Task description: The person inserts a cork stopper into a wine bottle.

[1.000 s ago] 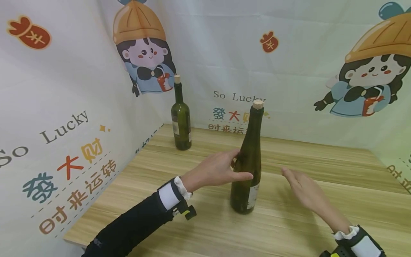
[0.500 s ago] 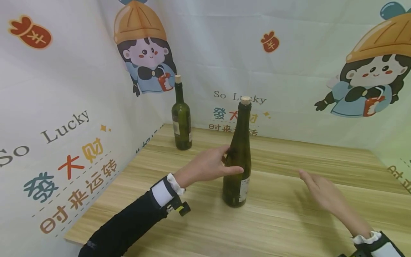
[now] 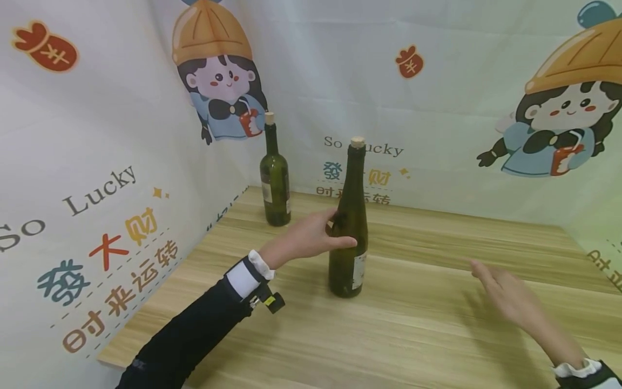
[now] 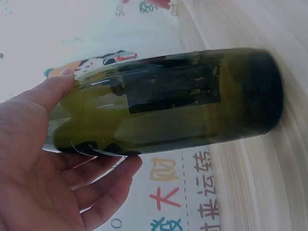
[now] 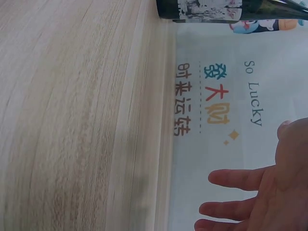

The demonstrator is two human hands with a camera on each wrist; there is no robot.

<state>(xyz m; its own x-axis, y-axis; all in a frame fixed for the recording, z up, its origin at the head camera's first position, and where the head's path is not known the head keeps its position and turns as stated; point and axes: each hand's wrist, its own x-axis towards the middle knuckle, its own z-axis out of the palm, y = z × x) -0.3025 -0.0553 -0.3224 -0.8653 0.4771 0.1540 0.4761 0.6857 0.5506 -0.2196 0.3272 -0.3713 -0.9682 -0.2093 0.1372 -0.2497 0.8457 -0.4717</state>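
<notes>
My left hand grips a dark green wine bottle round its middle, thumb across the near side. The bottle is nearly upright, with a cork in its mouth and a worn pale label low down. In the left wrist view the same bottle shows a dark label, and its base is close to the tabletop; whether it touches I cannot tell. My right hand is well to the right of the bottle, holding nothing, its fingers extended in the right wrist view.
A second corked green bottle with a label stands at the back left of the wooden table. Printed cloth with cartoon figures and lettering hangs behind the table and along its left side.
My left hand has carried the bottle left and toward the back of the table. My right hand has drawn away to the right. The second bottle has stayed put.
</notes>
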